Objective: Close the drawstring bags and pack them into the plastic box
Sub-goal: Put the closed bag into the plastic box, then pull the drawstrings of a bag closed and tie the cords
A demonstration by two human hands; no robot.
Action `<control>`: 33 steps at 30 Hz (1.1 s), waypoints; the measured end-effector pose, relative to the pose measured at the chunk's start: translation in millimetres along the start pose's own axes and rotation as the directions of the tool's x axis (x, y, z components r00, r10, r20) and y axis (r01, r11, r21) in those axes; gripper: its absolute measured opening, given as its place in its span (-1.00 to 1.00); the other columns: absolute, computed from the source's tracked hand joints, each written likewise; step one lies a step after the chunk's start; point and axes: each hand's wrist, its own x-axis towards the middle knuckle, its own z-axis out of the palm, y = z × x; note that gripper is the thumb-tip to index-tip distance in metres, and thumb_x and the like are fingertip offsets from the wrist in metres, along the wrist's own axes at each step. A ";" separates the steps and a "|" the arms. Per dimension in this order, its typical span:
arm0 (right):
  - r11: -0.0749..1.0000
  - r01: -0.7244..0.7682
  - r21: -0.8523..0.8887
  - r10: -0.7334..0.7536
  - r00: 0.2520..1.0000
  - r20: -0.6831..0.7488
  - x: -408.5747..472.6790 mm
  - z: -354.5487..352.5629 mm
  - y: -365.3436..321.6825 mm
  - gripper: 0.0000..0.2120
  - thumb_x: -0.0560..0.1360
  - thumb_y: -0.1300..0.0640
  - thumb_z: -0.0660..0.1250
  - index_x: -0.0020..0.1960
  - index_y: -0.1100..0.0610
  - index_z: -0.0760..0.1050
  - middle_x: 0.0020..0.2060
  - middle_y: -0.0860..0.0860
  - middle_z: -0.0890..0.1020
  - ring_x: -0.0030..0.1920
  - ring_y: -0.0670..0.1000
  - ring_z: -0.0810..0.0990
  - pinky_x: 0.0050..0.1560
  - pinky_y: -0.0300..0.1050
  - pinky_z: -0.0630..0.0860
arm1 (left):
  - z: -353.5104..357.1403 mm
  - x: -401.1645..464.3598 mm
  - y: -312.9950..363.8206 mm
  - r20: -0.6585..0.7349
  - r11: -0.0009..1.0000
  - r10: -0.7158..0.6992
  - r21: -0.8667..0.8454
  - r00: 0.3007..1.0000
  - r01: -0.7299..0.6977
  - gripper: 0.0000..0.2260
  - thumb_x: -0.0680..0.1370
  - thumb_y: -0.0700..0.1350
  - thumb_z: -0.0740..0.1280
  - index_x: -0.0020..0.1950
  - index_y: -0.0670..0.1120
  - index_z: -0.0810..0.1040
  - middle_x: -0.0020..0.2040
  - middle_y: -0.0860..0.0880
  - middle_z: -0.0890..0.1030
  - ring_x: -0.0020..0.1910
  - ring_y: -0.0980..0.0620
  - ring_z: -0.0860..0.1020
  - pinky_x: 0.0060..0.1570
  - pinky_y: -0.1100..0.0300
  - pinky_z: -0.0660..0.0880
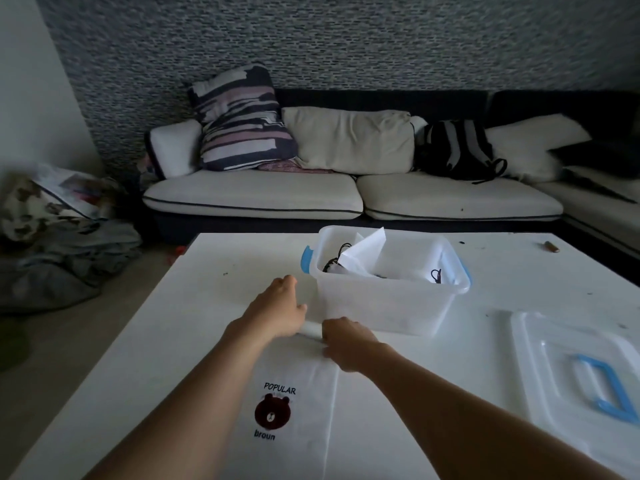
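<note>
A white drawstring bag (pixel 298 393) with a brown bear print lies flat on the white table (pixel 214 271), its top end pointing away from me. My left hand (pixel 277 306) and my right hand (pixel 346 341) both hold the bag's bunched top edge, fingers curled over it, just in front of the plastic box (pixel 388 306). The clear box with blue handles stands open and holds several white bags with black cords (pixel 363 251).
The box's clear lid (pixel 581 372) with a blue handle lies on the table at the right. A small brown object (pixel 550 246) sits at the far right edge. Behind the table is a sofa (pixel 353 195) with cushions and a backpack; clothes are piled on the floor at the left.
</note>
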 end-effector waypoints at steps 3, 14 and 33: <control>0.998 0.056 -0.016 -0.055 0.997 0.063 -7.4 -8.8 1.6 -0.76 0.57 0.10 0.31 0.16 0.22 0.54 0.12 0.18 0.59 0.03 0.19 0.58 -0.11 -0.09 0.40 | -3.8 -3.5 -0.4 0.029 1.000 -0.013 0.010 0.999 0.013 -0.44 0.61 0.11 0.25 0.53 -0.10 0.21 0.51 -0.11 0.29 0.45 -0.13 0.32 0.38 -0.02 0.35; 0.783 0.303 0.543 -0.093 0.920 -0.380 -106.8 -131.6 47.4 -0.93 0.50 0.19 0.46 -0.16 0.17 0.66 -0.39 0.00 0.66 -0.36 -0.10 0.55 -0.21 -0.20 0.49 | -52.5 -68.3 23.5 0.112 0.765 0.175 -0.641 0.978 -0.064 -0.68 0.60 0.11 0.32 -0.23 -0.06 0.63 -0.33 0.06 0.58 -0.33 0.12 0.52 -0.28 0.28 0.43; 0.547 0.197 0.814 0.153 0.932 -0.329 -175.5 -119.5 98.7 -0.77 0.61 0.42 0.20 0.11 0.31 0.61 -0.27 0.15 0.66 -0.39 0.00 0.53 -0.27 -0.16 0.58 | -65.9 -90.9 26.1 -0.350 0.433 -0.025 -0.848 0.937 -0.305 -0.86 0.59 -0.32 0.33 0.04 -0.17 0.67 -0.18 -0.17 0.72 -0.22 -0.03 0.70 -0.18 0.24 0.64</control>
